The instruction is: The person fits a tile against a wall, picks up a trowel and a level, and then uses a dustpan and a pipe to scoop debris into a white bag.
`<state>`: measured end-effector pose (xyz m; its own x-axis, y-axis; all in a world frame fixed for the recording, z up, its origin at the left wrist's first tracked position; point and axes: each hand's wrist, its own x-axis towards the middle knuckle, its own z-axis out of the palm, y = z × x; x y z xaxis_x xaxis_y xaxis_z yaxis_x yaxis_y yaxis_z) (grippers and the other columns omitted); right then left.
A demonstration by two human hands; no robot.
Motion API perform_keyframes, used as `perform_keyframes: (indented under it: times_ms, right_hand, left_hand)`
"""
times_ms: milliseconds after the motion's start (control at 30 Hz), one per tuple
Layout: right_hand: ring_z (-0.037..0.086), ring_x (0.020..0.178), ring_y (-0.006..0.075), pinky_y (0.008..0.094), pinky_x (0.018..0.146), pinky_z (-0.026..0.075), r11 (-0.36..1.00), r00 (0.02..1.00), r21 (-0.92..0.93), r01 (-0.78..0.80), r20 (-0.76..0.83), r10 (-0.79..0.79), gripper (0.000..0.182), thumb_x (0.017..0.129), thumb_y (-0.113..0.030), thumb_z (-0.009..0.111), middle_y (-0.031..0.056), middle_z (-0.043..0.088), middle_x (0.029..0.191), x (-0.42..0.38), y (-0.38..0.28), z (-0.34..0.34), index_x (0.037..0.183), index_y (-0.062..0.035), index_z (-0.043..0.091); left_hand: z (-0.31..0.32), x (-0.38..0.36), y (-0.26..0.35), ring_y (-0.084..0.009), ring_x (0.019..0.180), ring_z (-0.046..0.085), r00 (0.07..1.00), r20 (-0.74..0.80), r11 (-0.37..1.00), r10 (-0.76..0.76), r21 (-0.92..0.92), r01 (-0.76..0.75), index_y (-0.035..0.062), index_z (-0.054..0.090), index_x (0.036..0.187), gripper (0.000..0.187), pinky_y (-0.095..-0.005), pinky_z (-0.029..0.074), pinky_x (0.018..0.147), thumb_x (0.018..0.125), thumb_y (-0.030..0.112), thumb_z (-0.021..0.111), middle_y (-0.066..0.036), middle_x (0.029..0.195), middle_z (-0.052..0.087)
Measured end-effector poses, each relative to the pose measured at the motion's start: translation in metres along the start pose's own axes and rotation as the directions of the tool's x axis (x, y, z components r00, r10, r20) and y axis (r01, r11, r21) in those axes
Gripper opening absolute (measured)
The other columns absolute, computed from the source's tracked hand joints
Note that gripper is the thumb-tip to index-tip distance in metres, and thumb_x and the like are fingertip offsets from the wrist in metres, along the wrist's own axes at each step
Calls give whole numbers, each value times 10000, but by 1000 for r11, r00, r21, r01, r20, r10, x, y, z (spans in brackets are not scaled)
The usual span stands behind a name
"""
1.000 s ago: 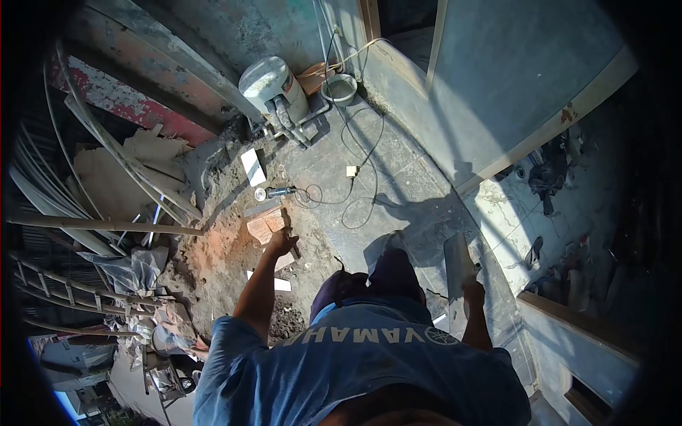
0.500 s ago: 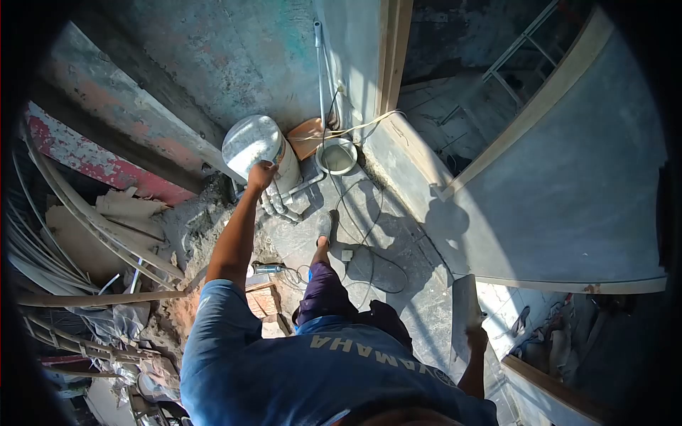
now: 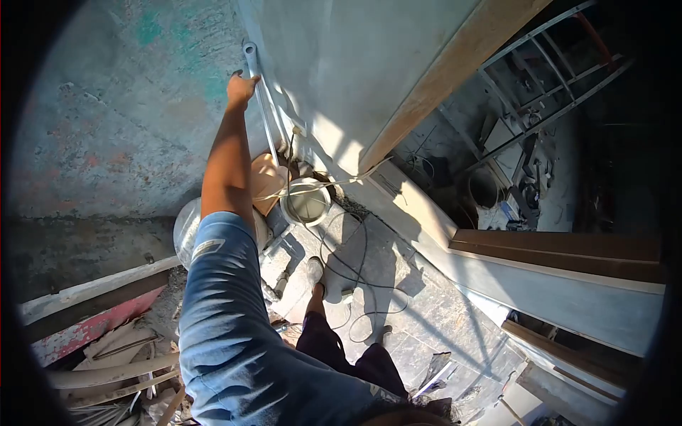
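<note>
My left hand [image 3: 244, 90] is stretched up along the wall, its fingers closed round the upper end of a pale long handle [image 3: 263, 106] with a hole in its tip. The handle runs down to an orange-brown dustpan [image 3: 266, 186] standing in the corner. Close to the dustpan is a round pail [image 3: 285, 212] holding cloudy liquid. A large white bucket [image 3: 186, 231] is partly hidden behind my left arm. My right hand is out of view, so what it holds does not show.
A dark cable [image 3: 364, 263] loops across the dusty floor by my foot [image 3: 315, 270]. A metal ladder [image 3: 529, 89] lies beyond the opening on the right. Broken boards [image 3: 117, 341] and hoses are heaped at lower left. A yellowish cord [image 3: 341, 182] crosses above the pail.
My left hand has moved from the white bucket up to the dustpan handle. My view has shifted. My right hand, earlier at the right with a grey flat board, has left the picture.
</note>
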<state>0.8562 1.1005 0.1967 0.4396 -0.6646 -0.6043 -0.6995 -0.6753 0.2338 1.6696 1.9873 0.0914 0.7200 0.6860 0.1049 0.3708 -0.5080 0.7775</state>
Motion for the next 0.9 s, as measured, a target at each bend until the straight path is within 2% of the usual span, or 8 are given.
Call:
perform_keyframes:
  times_ms: [67,167,267,333,400,600,733,900]
  right_hand:
    - [667,718,282,390,626,528,1000,999,-2,-28,21,28,668,773,-225,671,116,675,801,-31,-4,-5,1365,-140,373]
    - [667,718,281,388,624,528,998,997,-16,-53,51,54,679,773,-223,671,117,675,800,-66,-6,-14,1372,-137,362]
    - [667,717,280,387,622,528,998,996,-16,-58,70,59,690,773,-221,671,118,675,800,-86,-1,-12,1379,-134,351]
    - [667,717,280,386,620,528,999,996,-6,-50,78,50,698,773,-220,671,118,674,799,-94,5,-9,1383,-132,344]
    - [667,716,279,384,619,528,999,996,2,-36,81,36,706,773,-219,672,118,674,799,-97,12,-6,1388,-130,337]
    - [666,718,289,391,620,528,1000,997,16,4,78,-5,756,762,-219,682,129,672,800,-64,20,1,1407,-107,303]
    - [659,737,320,406,643,528,978,998,-209,13,60,-1,820,740,-235,697,157,667,825,-28,30,17,1423,-75,272]
    - [646,801,362,420,723,518,996,999,-82,29,37,-26,788,711,-223,695,188,662,874,-9,17,7,1387,-64,323]
  left_hand:
    - [23,44,-11,-215,817,619,988,141,963,-64,-252,99,5,454,1299,692,-337,519,724,738,274,755,-145,1073,595]
    - [21,37,14,-295,967,631,926,341,902,-160,-332,278,-61,542,1156,610,-373,488,816,703,277,771,-204,1031,652]
    - [44,55,0,-341,907,647,935,308,954,-179,-177,241,-43,588,1066,509,-394,500,793,709,289,734,-212,977,666]
    - [46,46,1,-251,840,642,986,109,992,127,3,-128,-5,619,1020,397,-356,502,755,733,257,704,-133,915,666]
    - [40,31,5,-280,902,644,982,123,975,141,153,-159,-21,607,1005,406,-357,482,801,726,263,685,-153,980,670]
    - [-8,-56,7,-161,774,607,964,155,941,217,-295,-164,17,628,914,204,-305,470,700,783,157,698,-70,834,650]
    - [-34,-114,15,-122,730,574,945,170,946,280,-218,-241,25,620,868,123,-282,455,665,809,110,687,-36,791,629]
    - [-44,-150,15,-120,707,570,939,171,866,299,-463,-192,16,612,862,119,-280,455,658,803,84,689,-36,785,625]
